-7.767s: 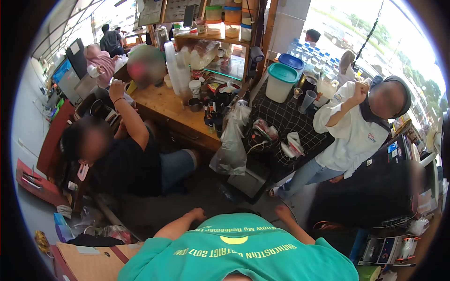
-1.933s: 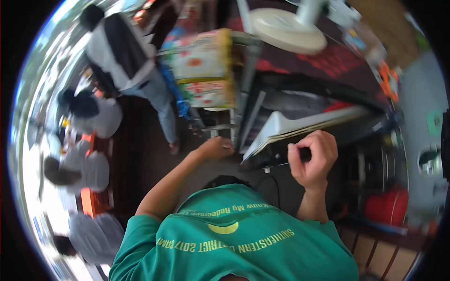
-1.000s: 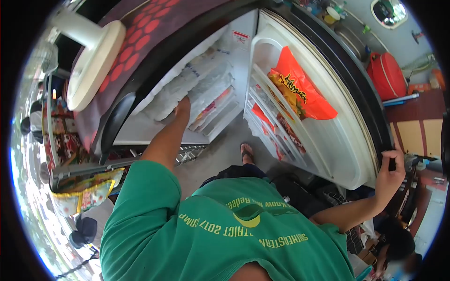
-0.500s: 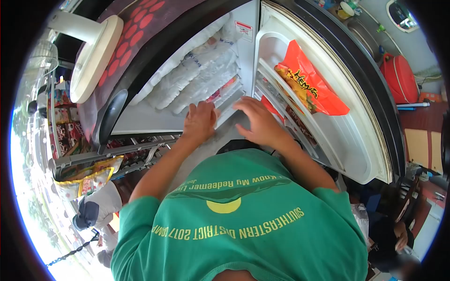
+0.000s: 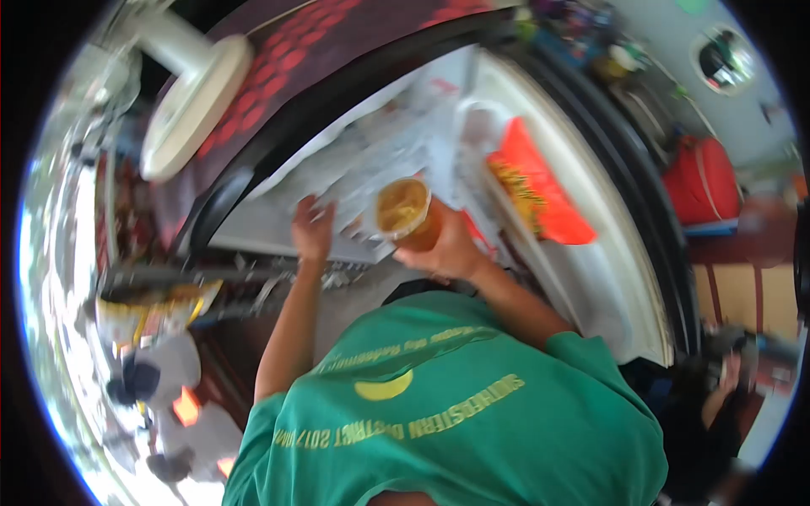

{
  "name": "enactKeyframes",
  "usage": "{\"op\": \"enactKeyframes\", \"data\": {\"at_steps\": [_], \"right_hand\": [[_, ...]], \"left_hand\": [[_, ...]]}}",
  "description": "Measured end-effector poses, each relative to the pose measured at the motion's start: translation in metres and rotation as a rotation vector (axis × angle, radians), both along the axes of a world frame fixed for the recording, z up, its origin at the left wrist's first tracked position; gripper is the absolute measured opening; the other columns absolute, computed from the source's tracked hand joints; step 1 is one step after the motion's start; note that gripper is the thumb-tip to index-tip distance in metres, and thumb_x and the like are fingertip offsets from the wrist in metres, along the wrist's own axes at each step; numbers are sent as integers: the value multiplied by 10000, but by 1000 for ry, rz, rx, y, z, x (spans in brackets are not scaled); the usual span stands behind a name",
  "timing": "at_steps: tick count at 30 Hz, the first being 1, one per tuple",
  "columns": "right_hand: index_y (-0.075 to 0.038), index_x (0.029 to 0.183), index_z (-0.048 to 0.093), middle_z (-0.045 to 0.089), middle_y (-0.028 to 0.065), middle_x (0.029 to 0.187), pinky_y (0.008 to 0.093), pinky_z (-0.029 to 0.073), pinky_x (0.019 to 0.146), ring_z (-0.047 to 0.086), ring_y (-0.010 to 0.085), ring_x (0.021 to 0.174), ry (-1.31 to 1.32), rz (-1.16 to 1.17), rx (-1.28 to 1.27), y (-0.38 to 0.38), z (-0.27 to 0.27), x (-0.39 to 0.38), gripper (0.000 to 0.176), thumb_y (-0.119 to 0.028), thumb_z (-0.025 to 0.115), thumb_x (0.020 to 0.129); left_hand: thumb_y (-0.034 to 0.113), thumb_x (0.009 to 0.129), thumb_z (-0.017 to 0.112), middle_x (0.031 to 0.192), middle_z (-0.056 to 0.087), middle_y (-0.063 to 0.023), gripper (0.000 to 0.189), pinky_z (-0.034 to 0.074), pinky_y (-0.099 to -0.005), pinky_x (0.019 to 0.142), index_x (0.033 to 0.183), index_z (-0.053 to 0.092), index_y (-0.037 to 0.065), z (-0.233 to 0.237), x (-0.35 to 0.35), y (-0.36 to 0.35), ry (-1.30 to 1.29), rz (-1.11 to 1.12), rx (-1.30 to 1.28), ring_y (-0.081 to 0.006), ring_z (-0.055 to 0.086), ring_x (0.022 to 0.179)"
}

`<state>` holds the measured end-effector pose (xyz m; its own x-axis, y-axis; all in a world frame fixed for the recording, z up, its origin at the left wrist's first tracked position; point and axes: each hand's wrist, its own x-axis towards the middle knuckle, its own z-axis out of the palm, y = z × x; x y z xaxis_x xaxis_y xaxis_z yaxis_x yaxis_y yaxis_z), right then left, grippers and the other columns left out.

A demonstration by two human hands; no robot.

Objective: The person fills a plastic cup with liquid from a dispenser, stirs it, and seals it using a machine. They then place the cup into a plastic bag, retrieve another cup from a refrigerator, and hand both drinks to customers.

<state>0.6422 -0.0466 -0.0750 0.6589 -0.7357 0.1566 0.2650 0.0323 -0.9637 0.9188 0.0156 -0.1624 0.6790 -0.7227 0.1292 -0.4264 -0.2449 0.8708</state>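
Observation:
I stand at an open freezer [image 5: 278,244] and the frame is blurred by motion. My right hand [image 5: 447,249] grips a clear cup of amber drink with a lid [image 5: 403,211], held just in front of the compartment. My left hand [image 5: 311,229] reaches toward the white frosted bags [image 5: 354,164] stacked inside, fingers spread, touching or very near them. An orange snack bag [image 5: 531,185] sits in the shelf of the open door [image 5: 607,278] to the right.
A white fan base [image 5: 190,93] stands on the red-dotted cloth on top of the appliance. A red container [image 5: 704,181] is against the right wall. A wire rack with packets [image 5: 152,312] is at left. A person [image 5: 717,396] crouches at lower right.
My right hand has come out of the compartment holding a cup of amber drink. My left hand has shifted left and up toward the frosted bags. The view has swung slightly.

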Motion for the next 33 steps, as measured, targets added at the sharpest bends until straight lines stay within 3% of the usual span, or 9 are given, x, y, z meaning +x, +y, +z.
{"op": "enactKeyframes", "data": {"at_steps": [2, 4, 5, 11, 14, 16, 21, 28, 33], "right_hand": [[-6, 1408, 478, 605, 58, 1312, 366, 456, 1047, 571, 154, 1196, -208, 24, 48, -2, 61, -25, 837, -86, 872, 673], [-33, 1391, 486, 643, 33, 1178, 342, 507, 956, 612, 136, 1092, -374, -163, -187, -3, 121, -57, 770, -56, 853, 715], [-37, 1375, 492, 642, 30, 1171, 335, 514, 933, 614, 128, 1072, -352, -285, -266, -1, 147, -75, 757, -43, 851, 708], [-10, 1230, 583, 680, 57, 1079, 342, 554, 855, 669, 159, 936, -551, -807, -339, -15, 224, -145, 494, -24, 802, 787], [16, 1163, 643, 708, 93, 1030, 329, 572, 816, 698, 183, 890, -555, -1056, -448, -13, 231, -168, 314, 6, 744, 866], [17, 1115, 664, 714, 96, 1011, 324, 570, 811, 701, 183, 892, -481, -1195, -479, -11, 232, -174, 264, 12, 744, 863], [-10, 1230, 604, 701, 63, 1044, 331, 567, 839, 690, 167, 953, -471, -900, -288, -15, 225, -168, 429, -14, 766, 833], [-70, 1556, 263, 502, 148, 1398, 649, 459, 1070, 555, 393, 1293, -477, -87, -99, -20, 167, -90, 888, -302, 751, 852], [-40, 1484, 389, 598, 151, 1286, 543, 565, 956, 678, 362, 1126, -367, -3, 122, 2, 131, -50, 860, -267, 837, 785]], "left_hand": [[331, 836, 833, 1203, 669, -203, 621, 531, -440, 879, 1299, 594, -7, -69, 53, -18, -498, 10, 71, -283, 683, 1022], [436, 818, 838, 1309, 609, -222, 742, 532, -435, 974, 1299, 566, -59, -105, 91, -46, -384, 90, 17, -369, 654, 1096], [517, 743, 873, 1331, 596, -235, 873, 520, -445, 1026, 1306, 557, -70, -49, 52, -54, -469, 330, 195, -394, 641, 1138], [703, 606, 863, 1210, 647, -288, 1111, 527, -485, 980, 1247, 564, -153, -85, 109, -96, -400, 498, 261, -427, 654, 1110], [759, 565, 843, 1110, 680, -301, 1132, 542, -494, 933, 1162, 613, -175, 3, 37, -88, -227, 517, 340, -434, 677, 1047], [643, 665, 844, 1031, 725, -245, 850, 562, -492, 866, 1050, 703, -102, -31, 60, -100, -364, 573, 261, -400, 712, 947], [194, 878, 691, 895, 773, -102, 175, 588, -408, 733, 955, 776, 61, -72, 93, -95, -476, 300, -129, -274, 741, 788], [109, 862, 728, 896, 731, -161, 134, 547, -435, 756, 982, 708, 53, -12, 31, -57, -329, 254, -95, -341, 702, 821], [225, 839, 770, 960, 723, -158, 350, 549, -445, 830, 1105, 673, 18, -14, 24, -61, -598, 377, -116, -358, 693, 883]]}}
